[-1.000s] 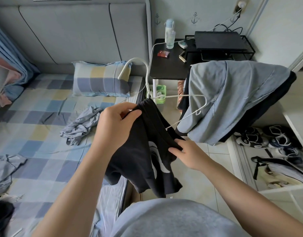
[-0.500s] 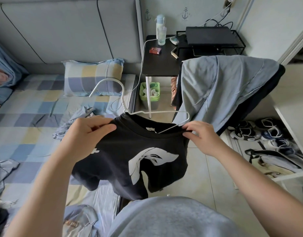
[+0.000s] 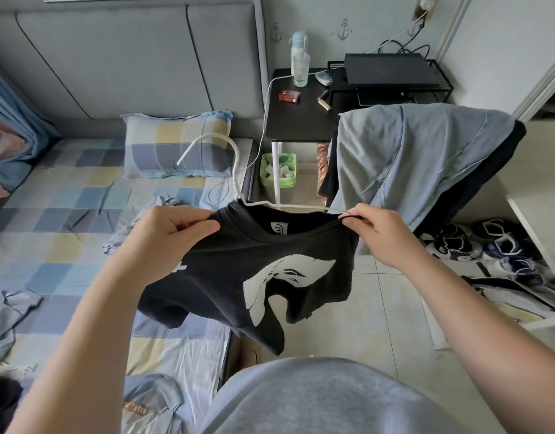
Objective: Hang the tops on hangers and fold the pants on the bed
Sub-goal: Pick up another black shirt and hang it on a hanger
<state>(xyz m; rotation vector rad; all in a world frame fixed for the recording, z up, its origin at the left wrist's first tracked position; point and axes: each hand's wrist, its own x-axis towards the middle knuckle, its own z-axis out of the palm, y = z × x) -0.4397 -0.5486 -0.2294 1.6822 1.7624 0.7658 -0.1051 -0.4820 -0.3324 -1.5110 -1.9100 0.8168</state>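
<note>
Nearest the camera, below the person's grey top (image 3: 317, 399), two bare forearms reach forward and hold a black T-shirt (image 3: 226, 277) in the air over the edge of the bed (image 3: 66, 214) and the tiled floor. The shirt is dark and soft, with a ribbed round collar that has a small label inside it. A large white print (image 3: 282, 277) sits on the side facing the camera, and the lower cloth hangs in loose, uneven folds. The left hand (image 3: 166, 233) pinches the shirt's shoulder between thumb and curled fingers, knuckles up. The right hand (image 3: 385, 233) pinches the other end of the collar in its fingertips, wrist bent downward. A white hanger (image 3: 235, 170) sits in the neck opening: its hook rises up and to the left, and one thin arm runs along above the collar to the right fingertips. Whether that hand also touches it cannot be told. Rumpled grey-blue clothes (image 3: 7, 311) lie on the checked sheet. Farther off are a checked pillow (image 3: 179, 145), a chair draped in a blue-grey garment (image 3: 420, 161), a green basket (image 3: 277, 170) and a black side table (image 3: 295, 117) with a bottle (image 3: 300, 62) on it.
</note>
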